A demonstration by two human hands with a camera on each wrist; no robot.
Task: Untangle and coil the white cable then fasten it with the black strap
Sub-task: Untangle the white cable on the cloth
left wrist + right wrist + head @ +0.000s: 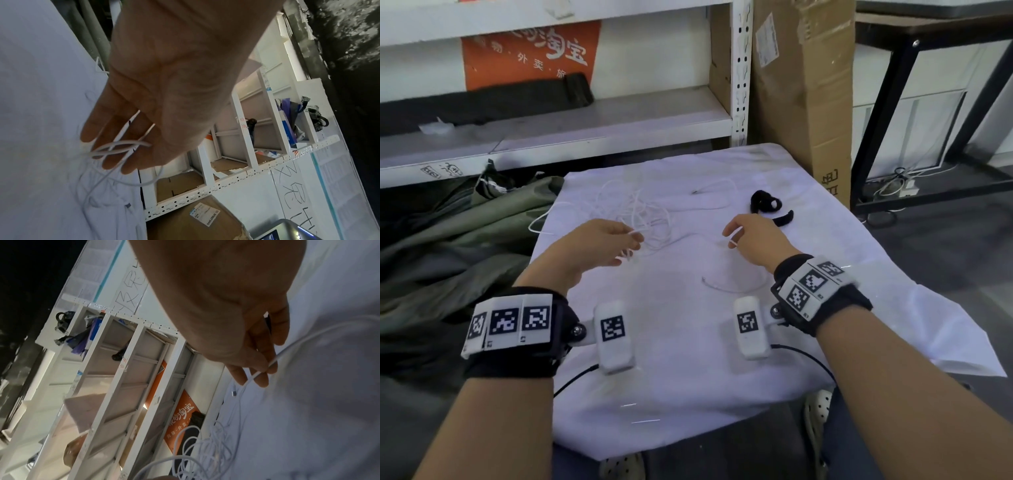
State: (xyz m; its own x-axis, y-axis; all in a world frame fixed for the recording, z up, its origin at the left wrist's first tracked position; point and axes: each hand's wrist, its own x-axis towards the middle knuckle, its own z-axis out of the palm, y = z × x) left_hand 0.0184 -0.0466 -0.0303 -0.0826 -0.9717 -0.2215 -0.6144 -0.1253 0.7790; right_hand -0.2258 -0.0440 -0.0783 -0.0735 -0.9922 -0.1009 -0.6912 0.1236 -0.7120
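Untangling was in hand: the left hand [592, 245] nipped white cable [643, 212] loops under its thumb, fingers nearly straight; the right hand [755, 238] pinched one strand, the tangle at their twelve o'clock. Next that strand likely needed drawing clear. Only the head view showed the black strap [765, 202], at one o'clock; only the right wrist view, the pinch.

The left forearm [493, 414] and right forearm [907, 373] reach forward, well apart. The left grip [597, 245] pins loops of the white cable [649, 219] under its thumb across loosely bent fingers. The right grip [756, 236] pinches one strand between thumb and fingertips.
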